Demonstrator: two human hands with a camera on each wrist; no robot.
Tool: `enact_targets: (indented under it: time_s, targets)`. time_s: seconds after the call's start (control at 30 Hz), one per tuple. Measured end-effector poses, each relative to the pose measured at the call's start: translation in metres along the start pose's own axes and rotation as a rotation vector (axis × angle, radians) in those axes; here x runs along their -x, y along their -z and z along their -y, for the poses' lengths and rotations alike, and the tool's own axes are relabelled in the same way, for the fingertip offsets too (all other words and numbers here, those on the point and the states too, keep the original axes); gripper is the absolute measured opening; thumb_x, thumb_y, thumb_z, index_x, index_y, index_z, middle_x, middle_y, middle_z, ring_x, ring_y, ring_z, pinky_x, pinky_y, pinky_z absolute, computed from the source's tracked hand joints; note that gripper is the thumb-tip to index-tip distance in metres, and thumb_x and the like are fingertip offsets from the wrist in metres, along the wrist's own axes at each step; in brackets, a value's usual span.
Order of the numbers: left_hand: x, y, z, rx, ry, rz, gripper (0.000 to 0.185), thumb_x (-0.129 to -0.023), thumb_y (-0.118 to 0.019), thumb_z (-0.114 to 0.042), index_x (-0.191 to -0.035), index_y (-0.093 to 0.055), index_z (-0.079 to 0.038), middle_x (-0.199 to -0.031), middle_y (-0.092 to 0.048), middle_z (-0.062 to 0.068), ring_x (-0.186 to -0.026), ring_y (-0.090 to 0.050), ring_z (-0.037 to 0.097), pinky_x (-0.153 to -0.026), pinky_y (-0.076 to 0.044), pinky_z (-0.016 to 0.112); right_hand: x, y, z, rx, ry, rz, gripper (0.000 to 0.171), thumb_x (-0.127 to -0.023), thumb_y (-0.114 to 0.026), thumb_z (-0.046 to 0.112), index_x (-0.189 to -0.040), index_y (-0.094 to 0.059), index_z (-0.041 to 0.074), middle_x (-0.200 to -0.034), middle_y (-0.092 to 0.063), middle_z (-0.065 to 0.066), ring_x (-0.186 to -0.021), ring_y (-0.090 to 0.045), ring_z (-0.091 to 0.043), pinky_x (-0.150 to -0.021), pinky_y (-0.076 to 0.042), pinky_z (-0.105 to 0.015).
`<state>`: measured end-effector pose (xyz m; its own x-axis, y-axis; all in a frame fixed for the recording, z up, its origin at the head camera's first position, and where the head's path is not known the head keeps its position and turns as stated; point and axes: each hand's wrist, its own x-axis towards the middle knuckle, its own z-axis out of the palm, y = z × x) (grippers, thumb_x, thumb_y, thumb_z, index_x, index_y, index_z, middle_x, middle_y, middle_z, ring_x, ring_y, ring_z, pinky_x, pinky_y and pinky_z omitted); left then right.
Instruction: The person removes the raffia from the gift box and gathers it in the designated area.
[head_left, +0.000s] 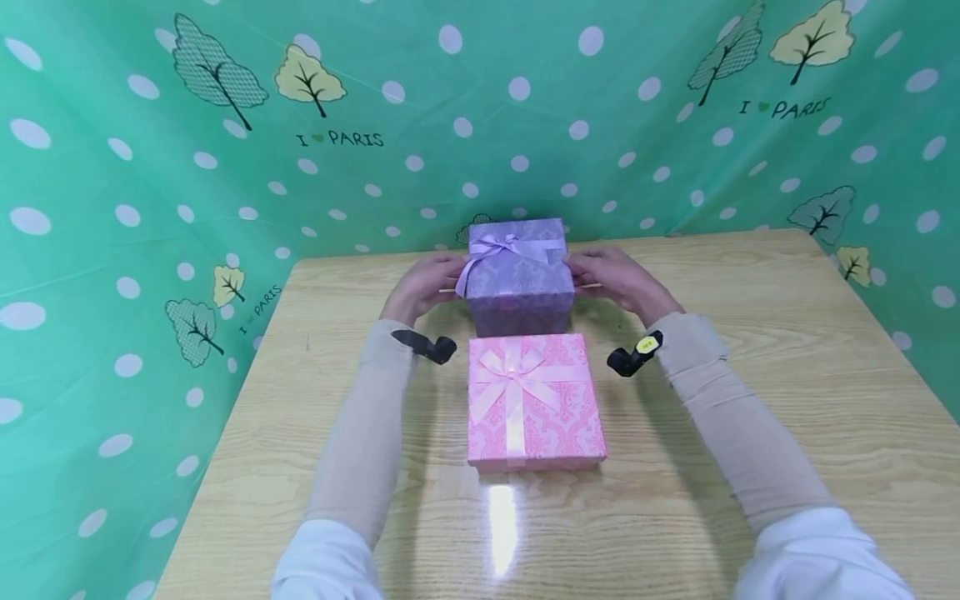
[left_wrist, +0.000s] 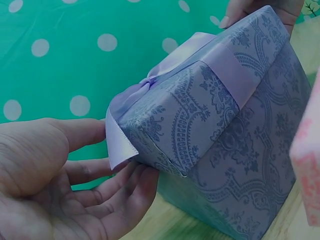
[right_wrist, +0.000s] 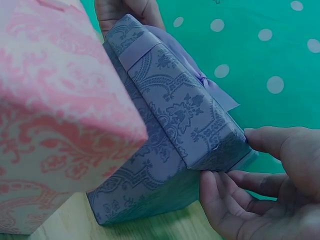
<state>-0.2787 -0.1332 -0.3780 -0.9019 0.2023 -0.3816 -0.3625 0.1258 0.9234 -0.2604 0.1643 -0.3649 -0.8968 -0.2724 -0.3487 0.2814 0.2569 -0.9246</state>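
Two hands met the purple gift box [head_left: 519, 275], which stood just behind the pink gift box [head_left: 534, 400]. The left hand [head_left: 422, 285] and right hand [head_left: 617, 279] touched its lid edges, fingers loose, not clamped. With uneven lifting, the lid could tilt and jam.

Bright overhead light; glare on table [head_left: 501, 525].

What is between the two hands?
The purple gift box sits between the left hand and the right hand, fingers touching its lid edges. The head view shows it best.
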Motion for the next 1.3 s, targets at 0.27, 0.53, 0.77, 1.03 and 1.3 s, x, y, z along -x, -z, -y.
enact_targets:
  time_s: [0.27,0.53,0.77,1.03,1.3]
  targets:
    - [0.005,0.001,-0.015,-0.010,-0.020,0.001,0.043,-0.098,-0.054,-0.028,-0.131,-0.048,0.000,-0.110,-0.055,0.008,-0.094,-0.057,0.018,-0.089,-0.051,0.034,0.004,0.002,0.012,0.002,0.017,-0.007,0.053,-0.100,-0.050,0.032,-0.139,-0.041,-0.002,-0.114,-0.051,-0.009,-0.102,-0.056,-0.019,-0.100,-0.049,-0.036]
    - [0.014,0.003,-0.031,0.005,-0.065,-0.027,0.042,-0.098,-0.055,-0.026,-0.132,-0.049,-0.002,-0.110,-0.055,0.005,-0.100,-0.054,0.019,-0.096,-0.048,0.037,0.010,0.000,0.028,-0.001,0.054,-0.055,0.052,-0.098,-0.053,0.035,-0.135,-0.044,-0.001,-0.114,-0.052,-0.009,-0.105,-0.056,-0.021,-0.098,-0.050,-0.035]
    - [0.021,0.001,-0.042,-0.070,-0.119,-0.094,0.047,-0.096,-0.058,-0.033,-0.131,-0.052,-0.002,-0.112,-0.056,0.006,-0.103,-0.054,0.018,-0.096,-0.049,0.035,0.015,-0.006,0.041,0.088,0.092,-0.127,0.060,-0.095,-0.054,0.044,-0.137,-0.045,0.001,-0.127,-0.052,-0.015,-0.116,-0.054,-0.025,-0.104,-0.046,-0.040]
    - [0.026,0.002,-0.043,-0.006,-0.219,-0.132,0.050,-0.092,-0.065,-0.021,-0.134,-0.050,0.000,-0.128,-0.053,0.013,-0.114,-0.056,0.021,-0.100,-0.048,0.030,0.017,-0.006,0.045,0.105,0.165,-0.156,0.054,-0.095,-0.059,0.035,-0.140,-0.042,0.009,-0.113,-0.056,-0.008,-0.103,-0.056,-0.025,-0.088,-0.052,-0.030]
    - [0.035,0.007,-0.039,-0.037,-0.372,-0.212,0.044,-0.087,-0.071,-0.017,-0.127,-0.058,-0.007,-0.124,-0.057,0.009,-0.112,-0.056,0.021,-0.102,-0.046,0.034,0.018,-0.010,0.048,-0.018,0.290,-0.149,0.056,-0.093,-0.063,0.020,-0.143,-0.039,0.016,-0.081,-0.067,-0.005,-0.070,-0.066,-0.015,-0.065,-0.057,-0.024]
